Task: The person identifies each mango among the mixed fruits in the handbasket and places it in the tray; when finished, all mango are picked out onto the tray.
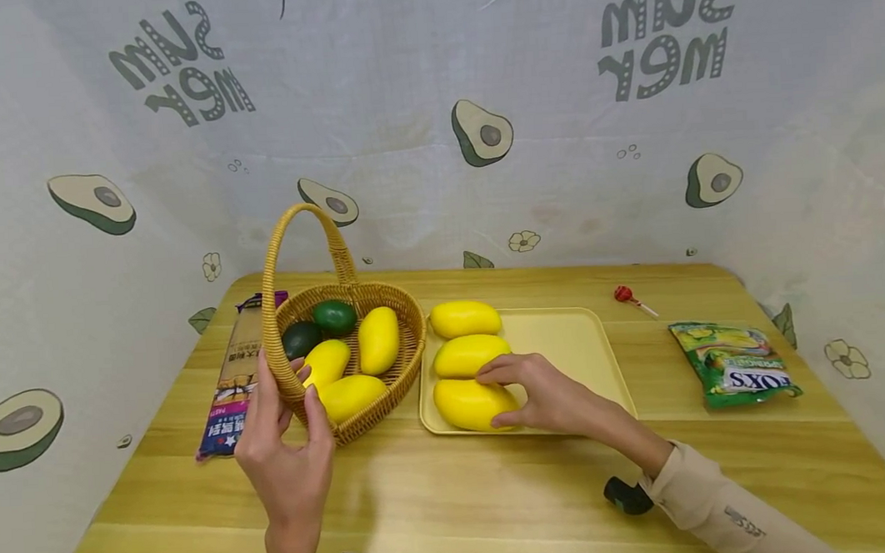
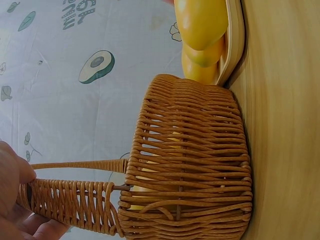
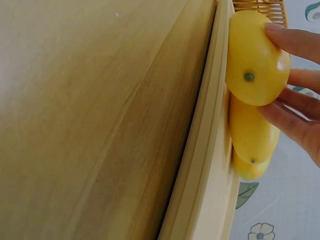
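My left hand (image 1: pixel 290 464) grips the arched handle (image 2: pixel 70 200) of a wicker basket (image 2: pixel 190 150) on the left side of the table. Inside the basket are three yellow mangoes, one of them at the right (image 1: pixel 379 340), and two dark green oval fruits, one of them at the back (image 1: pixel 335 317). My right hand (image 1: pixel 542 395) holds the nearest mango (image 3: pixel 255 60) between thumb and fingers, over the left part of a pale yellow tray (image 1: pixel 566 349). Two more mangoes, a middle one (image 1: pixel 471 355) and a far one (image 1: pixel 465 318), lie in a row behind it.
A long pasta package (image 1: pixel 230 388) lies left of the basket, partly behind it. Right of the tray are a red lollipop (image 1: pixel 624 294) and a green Fox's candy bag (image 1: pixel 732 363). A printed cloth (image 1: pixel 423 186) hangs behind the wooden table (image 1: pixel 454 501).
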`<state>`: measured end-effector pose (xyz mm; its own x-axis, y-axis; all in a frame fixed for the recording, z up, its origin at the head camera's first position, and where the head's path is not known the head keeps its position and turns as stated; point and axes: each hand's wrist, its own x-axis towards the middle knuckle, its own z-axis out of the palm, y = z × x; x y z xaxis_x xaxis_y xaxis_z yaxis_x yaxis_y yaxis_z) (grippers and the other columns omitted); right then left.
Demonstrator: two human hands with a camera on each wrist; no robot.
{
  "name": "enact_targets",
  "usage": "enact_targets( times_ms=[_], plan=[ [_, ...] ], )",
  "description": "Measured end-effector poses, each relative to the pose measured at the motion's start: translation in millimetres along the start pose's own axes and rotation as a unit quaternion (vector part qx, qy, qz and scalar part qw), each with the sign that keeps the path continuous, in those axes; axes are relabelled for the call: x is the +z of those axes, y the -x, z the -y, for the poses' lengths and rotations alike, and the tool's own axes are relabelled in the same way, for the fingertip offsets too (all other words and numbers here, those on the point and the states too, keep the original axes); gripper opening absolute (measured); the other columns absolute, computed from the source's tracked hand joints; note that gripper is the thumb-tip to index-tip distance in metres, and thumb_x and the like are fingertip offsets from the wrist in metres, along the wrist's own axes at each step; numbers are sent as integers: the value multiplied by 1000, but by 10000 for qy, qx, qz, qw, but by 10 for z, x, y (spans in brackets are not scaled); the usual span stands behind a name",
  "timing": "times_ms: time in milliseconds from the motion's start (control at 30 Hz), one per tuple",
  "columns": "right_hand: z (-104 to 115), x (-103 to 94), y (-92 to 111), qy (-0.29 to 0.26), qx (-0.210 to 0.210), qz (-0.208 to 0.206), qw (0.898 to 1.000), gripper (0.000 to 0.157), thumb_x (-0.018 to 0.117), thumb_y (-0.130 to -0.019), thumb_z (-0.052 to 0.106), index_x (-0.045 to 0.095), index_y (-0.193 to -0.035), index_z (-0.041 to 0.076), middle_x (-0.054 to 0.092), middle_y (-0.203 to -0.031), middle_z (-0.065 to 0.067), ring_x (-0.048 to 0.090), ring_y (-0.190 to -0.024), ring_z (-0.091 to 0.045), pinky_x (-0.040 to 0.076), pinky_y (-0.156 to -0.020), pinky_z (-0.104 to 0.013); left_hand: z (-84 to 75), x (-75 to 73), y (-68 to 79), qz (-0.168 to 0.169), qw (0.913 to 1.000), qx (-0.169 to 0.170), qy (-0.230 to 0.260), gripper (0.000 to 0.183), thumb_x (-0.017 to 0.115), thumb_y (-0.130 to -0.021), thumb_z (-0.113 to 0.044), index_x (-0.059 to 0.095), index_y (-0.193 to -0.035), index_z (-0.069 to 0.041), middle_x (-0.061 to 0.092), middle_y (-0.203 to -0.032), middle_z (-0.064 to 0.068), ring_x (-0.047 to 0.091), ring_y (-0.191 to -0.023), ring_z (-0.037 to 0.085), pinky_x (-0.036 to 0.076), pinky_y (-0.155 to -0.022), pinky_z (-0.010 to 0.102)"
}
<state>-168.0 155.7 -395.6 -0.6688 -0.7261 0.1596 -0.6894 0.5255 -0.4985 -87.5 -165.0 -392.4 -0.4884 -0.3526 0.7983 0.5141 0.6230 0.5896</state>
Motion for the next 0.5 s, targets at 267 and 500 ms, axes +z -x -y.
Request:
enact_targets(
  times_ms=[267,500],
  plan=[
    [-25,-19,9,-42,-27,-104,9999,46,92,-87,14,77,-126,-2,74,-128,-12,70,-119,-34,59,-105,-53,-14,8,0,10,10000,-11,-84,76,77,-85,21,53,-155,4,75,-122,27,77,-101,40,56,-93,14],
    [-26,2,-4,28,-101,-239,9997,43,92,-87,13,78,-124,-3,75,-126,-12,71,-118,-33,60,-104,-51,-19,-10,-9,39,9999,7,-128,77,77,-85,21,53,-156,4,75,-122,26,77,-101,40,56,-93,14]
  ],
)
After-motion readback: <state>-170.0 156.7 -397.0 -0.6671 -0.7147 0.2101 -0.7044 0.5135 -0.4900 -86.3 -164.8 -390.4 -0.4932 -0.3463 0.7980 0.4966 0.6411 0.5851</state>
